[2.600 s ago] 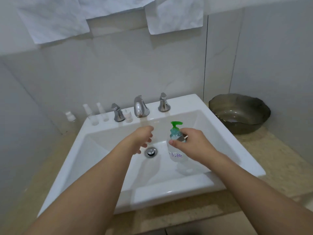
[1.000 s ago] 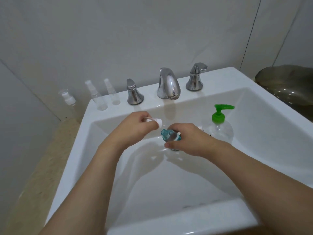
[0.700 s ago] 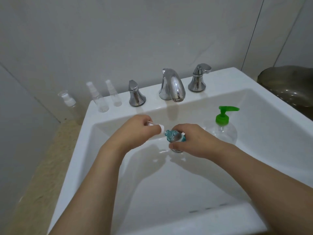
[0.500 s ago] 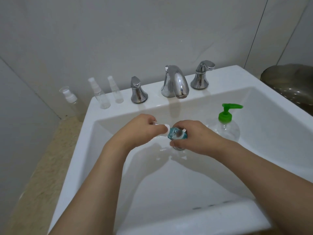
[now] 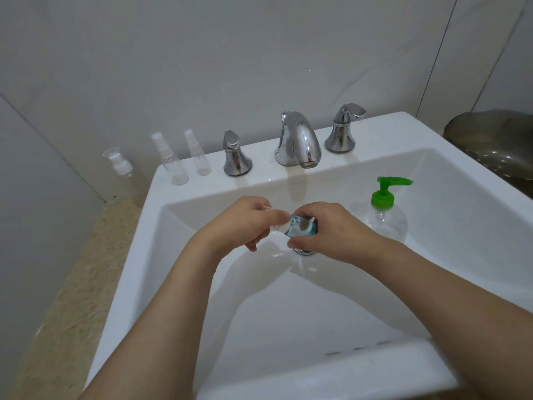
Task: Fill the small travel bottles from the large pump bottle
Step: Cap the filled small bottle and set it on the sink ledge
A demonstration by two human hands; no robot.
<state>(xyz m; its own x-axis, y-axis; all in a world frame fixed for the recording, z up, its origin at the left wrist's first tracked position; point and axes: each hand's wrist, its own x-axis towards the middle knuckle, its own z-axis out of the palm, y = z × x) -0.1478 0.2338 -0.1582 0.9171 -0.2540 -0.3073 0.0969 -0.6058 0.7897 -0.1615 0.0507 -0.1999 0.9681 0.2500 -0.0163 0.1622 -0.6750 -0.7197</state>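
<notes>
Blue-filled travel bottle (image 5: 300,228) held between left hand (image 5: 245,223) and right hand (image 5: 331,230).

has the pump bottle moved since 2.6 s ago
Yes. Then the right hand held it over the drain; now the pump bottle stands in the sink, right of the drain.

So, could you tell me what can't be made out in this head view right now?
- Small bottle: its body and fill level, hidden by the right hand.
- White cap piece: mostly covered by the left hand.
- Drain: largely under the right hand.
- Dark bowl: cut off by the right edge.
- Pump bottle: its liquid level is unclear.
</notes>
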